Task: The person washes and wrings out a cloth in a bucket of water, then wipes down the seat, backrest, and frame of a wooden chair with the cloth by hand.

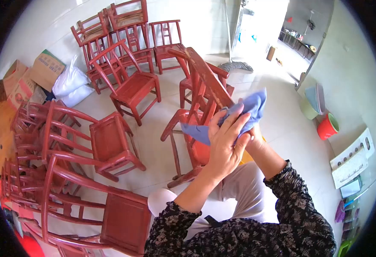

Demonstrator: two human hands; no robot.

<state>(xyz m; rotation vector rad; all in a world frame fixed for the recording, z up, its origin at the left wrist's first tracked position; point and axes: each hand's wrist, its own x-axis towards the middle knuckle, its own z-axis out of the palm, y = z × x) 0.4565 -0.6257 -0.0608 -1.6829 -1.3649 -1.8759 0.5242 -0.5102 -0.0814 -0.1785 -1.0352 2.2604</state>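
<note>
A blue cloth [254,105] is bunched around a red wooden part of a chair [209,81], which rises tilted in front of me. My left hand [229,135] or right hand cannot be confused by side: the arm from the lower left ends in my left hand, its fingers bent over the cloth and pressing it to the wood. My right hand [255,135] is at the right side of the same wooden part, wrapped round it and the cloth; most of its fingers are hidden behind the wood and my left hand. The chair's red seat shows below my hands.
Red wooden chairs [138,90] stand at the back and left, some stacked. Cardboard boxes [46,68] and white bags [71,81] lie by the left wall. A mop [236,66] leans at the back. At right are a red bucket [327,127] and white boards [352,158].
</note>
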